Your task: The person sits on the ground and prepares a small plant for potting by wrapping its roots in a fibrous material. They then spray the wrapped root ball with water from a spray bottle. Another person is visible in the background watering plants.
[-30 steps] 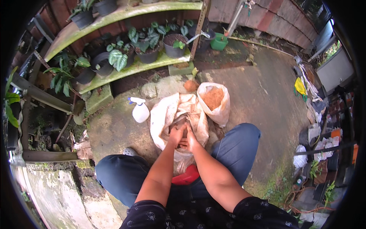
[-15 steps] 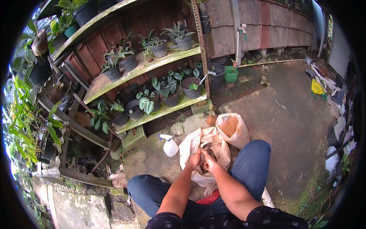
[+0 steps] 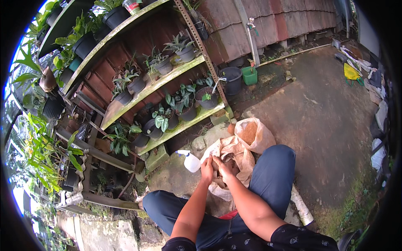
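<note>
Between my knees stands a pale woven sack (image 3: 244, 158) with its mouth folded open and dark, soil-like material inside. My left hand (image 3: 207, 169) and my right hand (image 3: 223, 168) are held close together at the sack's left rim, fingers pointing away from me. Both look closed, with the fingers drawn together; whatever lies between them is hidden. Left of the hands is a white spray bottle (image 3: 192, 162) with a blue-and-white head. Just behind the sack stands a second pale sack (image 3: 265, 140), filled with brown, crumbly material (image 3: 249, 133).
A mossy shelf rack (image 3: 184, 121) with several potted plants rises ahead on the left. Beside it are a black pot (image 3: 232, 81) and a green pot (image 3: 250, 76). A whitish pipe-like piece (image 3: 302, 205) lies by my right knee. Cloths and a yellow item (image 3: 351, 72) line the right side.
The view has tilted. My hands have shifted from over the sack's opening toward its left rim, and the right hand's fingers now reach further forward.
</note>
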Demonstrator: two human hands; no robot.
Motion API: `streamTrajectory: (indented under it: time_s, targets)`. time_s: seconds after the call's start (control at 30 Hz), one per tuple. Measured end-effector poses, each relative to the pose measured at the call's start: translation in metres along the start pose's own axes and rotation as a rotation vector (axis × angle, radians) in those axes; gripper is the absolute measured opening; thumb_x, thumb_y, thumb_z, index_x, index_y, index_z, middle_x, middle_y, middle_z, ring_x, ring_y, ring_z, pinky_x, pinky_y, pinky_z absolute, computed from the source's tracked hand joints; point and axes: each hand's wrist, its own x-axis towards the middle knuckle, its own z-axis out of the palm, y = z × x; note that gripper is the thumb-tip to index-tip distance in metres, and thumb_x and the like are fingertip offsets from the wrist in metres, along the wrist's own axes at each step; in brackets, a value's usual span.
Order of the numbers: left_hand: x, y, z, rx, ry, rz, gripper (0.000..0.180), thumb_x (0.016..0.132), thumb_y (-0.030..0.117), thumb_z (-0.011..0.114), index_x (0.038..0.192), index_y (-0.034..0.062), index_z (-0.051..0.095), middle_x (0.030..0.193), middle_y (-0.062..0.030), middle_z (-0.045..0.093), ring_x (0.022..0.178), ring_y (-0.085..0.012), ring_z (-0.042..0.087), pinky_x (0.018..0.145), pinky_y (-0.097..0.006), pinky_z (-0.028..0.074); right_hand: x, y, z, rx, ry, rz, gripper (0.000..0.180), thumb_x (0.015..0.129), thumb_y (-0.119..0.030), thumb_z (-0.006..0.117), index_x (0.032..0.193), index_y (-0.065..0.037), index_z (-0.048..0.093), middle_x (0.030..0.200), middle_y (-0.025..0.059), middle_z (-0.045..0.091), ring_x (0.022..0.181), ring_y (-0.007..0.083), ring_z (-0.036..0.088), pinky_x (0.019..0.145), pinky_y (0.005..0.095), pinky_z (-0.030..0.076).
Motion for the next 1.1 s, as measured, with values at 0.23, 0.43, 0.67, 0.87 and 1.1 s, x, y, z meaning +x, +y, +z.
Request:
streamTrajectory:
  time_s: [0.23,0.43,0.67,0.87,1.1]
  targets:
    - [-0.012,-0.008,-0.01,0.237,-0.125,0.038,0.055,0.103,0.052,0.062,0.115,-0.0008,0.071,0.097,-0.0044,0.07,0.087,-0.0137,0.062,0.079,-0.031,0.05,0.017,0.013,-0.004,-0.165,0.046,-0.071,0.057,0.087,-0.061,0.075,0.098,-0.007,0.061,0.085,0.0054,0.059,0.073,0.0158,0.054,0.059,0.0363,0.041]
    - [-0.024,0.001,-0.023,0.676,-0.049,0.007,0.076,0.089,0.069,0.065,0.119,-0.0004,0.074,0.108,-0.0252,0.076,0.104,-0.0333,0.074,0.094,-0.044,0.053,0.028,0.034,0.003,-0.292,0.092,-0.135,0.052,0.09,-0.06,0.073,0.081,-0.011,0.059,0.069,0.0022,0.053,0.057,0.0138,0.048,0.048,0.034,0.035]
    - [-0.029,0.017,0.021,0.381,-0.139,-0.036,0.079,0.091,0.069,0.063,0.121,-0.0032,0.074,0.114,-0.0214,0.076,0.105,-0.0299,0.072,0.096,-0.04,0.053,0.089,0.039,-0.049,-0.479,0.395,-0.334,0.055,0.093,-0.058,0.07,0.069,-0.011,0.059,0.06,0.0038,0.051,0.05,0.0159,0.046,0.044,0.0341,0.032]
    - [-0.001,-0.024,-0.034,0.297,-0.033,-0.159,0.084,0.093,0.067,0.062,0.133,-0.007,0.067,0.128,-0.0226,0.07,0.121,-0.0268,0.064,0.106,-0.037,0.046,-0.019,-0.016,0.001,-0.585,0.175,-0.193,0.066,0.094,-0.05,0.068,0.107,0.015,0.07,0.109,0.0368,0.07,0.11,0.0457,0.069,0.094,0.0498,0.053]
    - [0.0,-0.025,-0.026,-0.136,-0.115,-0.236,0.078,0.097,0.066,0.057,0.148,0.0069,0.052,0.145,-0.0199,0.054,0.134,-0.0312,0.049,0.11,-0.045,0.038,0.012,-0.008,-0.006,-0.594,0.172,-0.274,0.08,0.094,-0.061,0.065,0.104,0.019,0.068,0.103,0.0367,0.07,0.105,0.0441,0.07,0.089,0.048,0.052]
